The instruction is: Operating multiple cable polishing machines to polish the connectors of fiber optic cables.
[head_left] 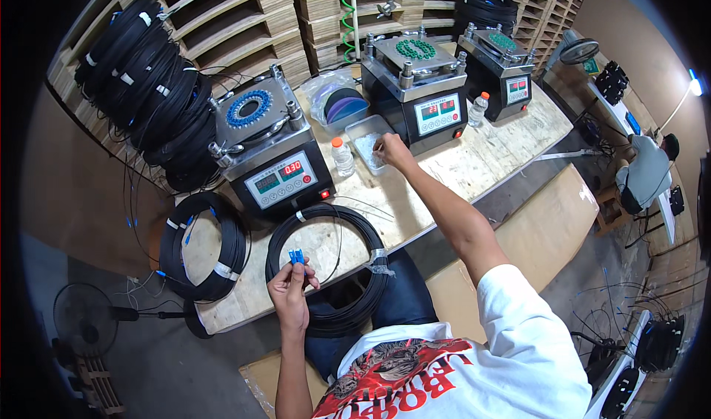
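My left hand [292, 293] is raised over the near side of a black cable coil [278, 250], its thumb and fingers pinched on a blue fibre-optic connector [296, 256] that points upward. My right arm stretches forward across the bench. At its end, my right hand [394, 152] dips into a clear plastic tray [361, 128] of small whitish see-through pieces [368, 149]. Its fingertips are bunched together; whatever is between them is too small to make out. Beside the tray stands a clear bottle with an orange cap [342, 157].
Three polishing machines stand along the wooden bench [474, 160]: left [270, 175], middle [422, 112] and right [503, 78]. Another cable coil [235, 260] lies at left, near a tall coil stack [141, 86]. A second bottle [479, 108] stands between machines. A person [648, 171] sits far right.
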`<state>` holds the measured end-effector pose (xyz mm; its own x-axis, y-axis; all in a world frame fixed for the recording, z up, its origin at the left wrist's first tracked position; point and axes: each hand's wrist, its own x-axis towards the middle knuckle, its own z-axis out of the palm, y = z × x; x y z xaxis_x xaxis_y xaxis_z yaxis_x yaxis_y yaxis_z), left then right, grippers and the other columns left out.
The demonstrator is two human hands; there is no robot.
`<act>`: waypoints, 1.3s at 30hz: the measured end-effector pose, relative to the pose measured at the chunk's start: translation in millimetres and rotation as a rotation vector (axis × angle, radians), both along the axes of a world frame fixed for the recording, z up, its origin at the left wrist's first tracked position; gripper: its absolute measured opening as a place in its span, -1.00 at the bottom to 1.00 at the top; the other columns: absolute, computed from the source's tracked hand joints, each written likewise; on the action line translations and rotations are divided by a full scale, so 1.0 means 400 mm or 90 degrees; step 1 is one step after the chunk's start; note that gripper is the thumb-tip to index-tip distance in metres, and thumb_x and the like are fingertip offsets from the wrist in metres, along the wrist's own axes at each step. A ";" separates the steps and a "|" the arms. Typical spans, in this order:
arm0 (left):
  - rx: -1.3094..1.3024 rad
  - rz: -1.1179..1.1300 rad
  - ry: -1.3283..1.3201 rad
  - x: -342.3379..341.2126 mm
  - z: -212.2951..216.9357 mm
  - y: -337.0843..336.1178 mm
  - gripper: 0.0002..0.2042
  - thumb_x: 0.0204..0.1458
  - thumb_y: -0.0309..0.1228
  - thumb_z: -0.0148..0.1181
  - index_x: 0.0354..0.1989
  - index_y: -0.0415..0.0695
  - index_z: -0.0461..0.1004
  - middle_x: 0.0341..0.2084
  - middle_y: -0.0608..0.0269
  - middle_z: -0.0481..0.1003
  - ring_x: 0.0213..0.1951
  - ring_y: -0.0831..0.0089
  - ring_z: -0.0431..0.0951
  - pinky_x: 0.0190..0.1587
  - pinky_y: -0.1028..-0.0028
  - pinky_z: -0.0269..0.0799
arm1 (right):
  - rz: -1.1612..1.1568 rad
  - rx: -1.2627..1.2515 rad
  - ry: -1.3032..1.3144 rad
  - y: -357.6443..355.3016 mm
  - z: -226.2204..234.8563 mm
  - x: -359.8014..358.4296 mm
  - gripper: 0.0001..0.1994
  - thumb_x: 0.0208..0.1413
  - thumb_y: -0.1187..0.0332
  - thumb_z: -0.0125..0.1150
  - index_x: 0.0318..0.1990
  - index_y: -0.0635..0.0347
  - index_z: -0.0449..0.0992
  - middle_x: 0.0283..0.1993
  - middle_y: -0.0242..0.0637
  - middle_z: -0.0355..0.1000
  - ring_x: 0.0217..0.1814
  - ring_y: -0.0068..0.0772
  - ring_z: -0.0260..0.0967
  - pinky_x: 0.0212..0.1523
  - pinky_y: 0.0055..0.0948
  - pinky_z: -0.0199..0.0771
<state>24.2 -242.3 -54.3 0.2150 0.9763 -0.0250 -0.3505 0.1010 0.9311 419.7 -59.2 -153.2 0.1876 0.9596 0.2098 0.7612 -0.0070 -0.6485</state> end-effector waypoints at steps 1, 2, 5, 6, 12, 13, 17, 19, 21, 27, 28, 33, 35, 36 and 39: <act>0.000 -0.002 -0.002 0.003 0.000 0.000 -0.70 0.27 -0.32 0.19 -0.16 -0.42 0.53 -0.48 0.22 0.52 -0.53 0.54 0.48 -0.41 0.50 0.45 | -0.008 -0.008 0.018 -0.003 -0.003 0.007 -0.81 -0.11 0.60 0.26 -0.27 0.33 0.66 -0.40 0.10 0.56 -0.31 -0.01 0.60 -0.20 -0.22 0.58; 0.002 -0.003 0.002 0.005 0.000 0.001 -0.70 0.27 -0.32 0.19 -0.16 -0.42 0.53 -0.49 0.22 0.52 -0.53 0.54 0.48 -0.41 0.50 0.45 | -0.009 -0.008 0.016 -0.003 -0.006 0.012 -0.81 -0.11 0.60 0.26 -0.27 0.33 0.66 -0.40 0.10 0.56 -0.31 -0.01 0.60 -0.20 -0.22 0.58; 0.002 -0.007 0.001 0.010 0.003 0.004 -0.70 0.27 -0.32 0.19 -0.16 -0.42 0.53 -0.49 0.22 0.52 -0.53 0.54 0.48 -0.41 0.50 0.45 | -0.012 0.018 -0.063 -0.001 -0.013 0.019 -0.81 -0.06 0.53 0.34 -0.23 0.32 0.65 -0.44 0.07 0.55 -0.33 -0.04 0.59 -0.24 -0.22 0.56; 0.002 -0.011 -0.005 0.011 0.004 0.004 -0.70 0.27 -0.33 0.19 -0.16 -0.42 0.53 -0.48 0.22 0.52 -0.53 0.54 0.48 -0.41 0.51 0.45 | -0.006 -0.019 0.018 0.002 -0.010 0.028 -0.80 -0.05 0.49 0.37 -0.23 0.32 0.65 -0.45 0.05 0.54 -0.34 -0.04 0.59 -0.25 -0.20 0.55; 0.002 -0.008 0.005 0.008 0.002 0.006 -0.70 0.28 -0.32 0.19 -0.17 -0.41 0.54 -0.48 0.22 0.52 -0.53 0.54 0.49 -0.40 0.52 0.45 | -0.027 0.001 0.015 -0.014 0.005 -0.014 -0.76 -0.06 0.36 0.46 -0.27 0.33 0.63 -0.46 0.04 0.53 -0.36 -0.08 0.58 -0.28 -0.20 0.51; 0.002 -0.008 0.004 0.008 0.002 0.005 -0.70 0.28 -0.32 0.19 -0.17 -0.41 0.54 -0.48 0.22 0.52 -0.53 0.54 0.49 -0.40 0.52 0.45 | -0.045 -0.033 0.017 -0.020 0.013 -0.015 -0.75 -0.07 0.34 0.47 -0.29 0.33 0.63 -0.46 0.05 0.53 -0.36 -0.09 0.58 -0.29 -0.20 0.51; 0.010 -0.027 0.007 0.012 0.001 0.010 -0.72 0.28 -0.32 0.18 -0.13 -0.36 0.54 -0.48 0.25 0.53 -0.52 0.56 0.48 -0.43 0.50 0.46 | -0.047 -0.018 -0.007 -0.021 0.014 -0.003 -0.74 -0.08 0.32 0.49 -0.37 0.36 0.62 -0.48 0.05 0.53 -0.40 -0.12 0.56 -0.32 -0.20 0.50; 0.012 -0.028 0.005 0.014 0.003 0.012 -0.73 0.28 -0.32 0.18 -0.13 -0.36 0.54 -0.48 0.25 0.53 -0.52 0.56 0.48 -0.43 0.51 0.46 | -0.011 -0.016 0.026 -0.017 0.011 0.013 -0.73 -0.11 0.32 0.51 -0.43 0.40 0.61 -0.49 0.06 0.52 -0.43 -0.11 0.56 -0.35 -0.20 0.49; 0.008 -0.027 0.009 0.013 0.006 0.011 -0.73 0.28 -0.32 0.18 -0.14 -0.36 0.54 -0.48 0.25 0.53 -0.52 0.56 0.47 -0.42 0.52 0.46 | 0.000 -0.035 0.058 -0.008 0.011 0.019 -0.73 -0.11 0.34 0.51 -0.44 0.42 0.60 -0.50 0.06 0.52 -0.44 -0.10 0.56 -0.35 -0.20 0.49; -0.002 -0.043 0.003 0.035 0.011 0.012 -0.72 0.28 -0.32 0.18 -0.16 -0.39 0.54 -0.48 0.23 0.53 -0.51 0.55 0.50 -0.39 0.52 0.47 | -0.041 0.028 -0.033 -0.001 -0.067 0.088 -0.88 -0.07 0.54 0.29 -0.36 0.43 0.62 -0.43 0.11 0.54 -0.33 0.00 0.58 -0.30 -0.19 0.54; -0.002 -0.036 0.006 0.028 0.010 0.010 -0.72 0.28 -0.32 0.18 -0.16 -0.39 0.54 -0.48 0.23 0.53 -0.51 0.55 0.50 -0.39 0.52 0.47 | -0.095 0.108 -0.084 0.004 -0.070 0.067 -0.86 -0.06 0.60 0.20 -0.33 0.42 0.62 -0.39 0.12 0.55 -0.29 0.04 0.58 -0.27 -0.18 0.55; 0.000 -0.016 0.007 0.013 0.009 0.002 -0.71 0.28 -0.33 0.18 -0.15 -0.39 0.55 -0.47 0.22 0.53 -0.51 0.55 0.51 -0.39 0.53 0.47 | -0.143 0.150 -0.054 -0.003 -0.055 0.013 -0.81 -0.06 0.63 0.14 -0.28 0.41 0.64 -0.33 0.13 0.56 -0.22 0.08 0.58 -0.18 -0.18 0.57; 0.005 -0.020 0.016 0.015 0.011 0.001 -0.72 0.29 -0.35 0.16 -0.15 -0.40 0.55 -0.47 0.23 0.53 -0.51 0.56 0.51 -0.38 0.54 0.46 | -0.131 0.176 -0.041 -0.012 -0.033 0.015 -0.79 -0.04 0.61 0.16 -0.24 0.39 0.65 -0.29 0.13 0.57 -0.21 0.01 0.60 -0.14 -0.23 0.58; 0.004 -0.013 0.027 0.002 0.009 -0.002 -0.73 0.29 -0.36 0.15 -0.17 -0.42 0.55 -0.47 0.23 0.53 -0.50 0.57 0.51 -0.37 0.56 0.44 | -0.102 0.141 -0.003 -0.015 0.002 -0.018 -0.79 -0.02 0.60 0.19 -0.21 0.38 0.66 -0.27 0.10 0.59 -0.21 -0.08 0.62 -0.14 -0.30 0.59; 0.015 -0.011 0.036 0.007 0.016 0.000 -0.74 0.29 -0.39 0.14 -0.18 -0.43 0.56 -0.45 0.23 0.54 -0.49 0.58 0.51 -0.35 0.58 0.42 | -0.085 0.148 0.129 -0.059 0.089 -0.066 -0.79 0.05 0.54 0.28 -0.13 0.36 0.63 -0.40 -0.14 0.61 -0.40 -0.50 0.56 -0.31 -0.47 0.56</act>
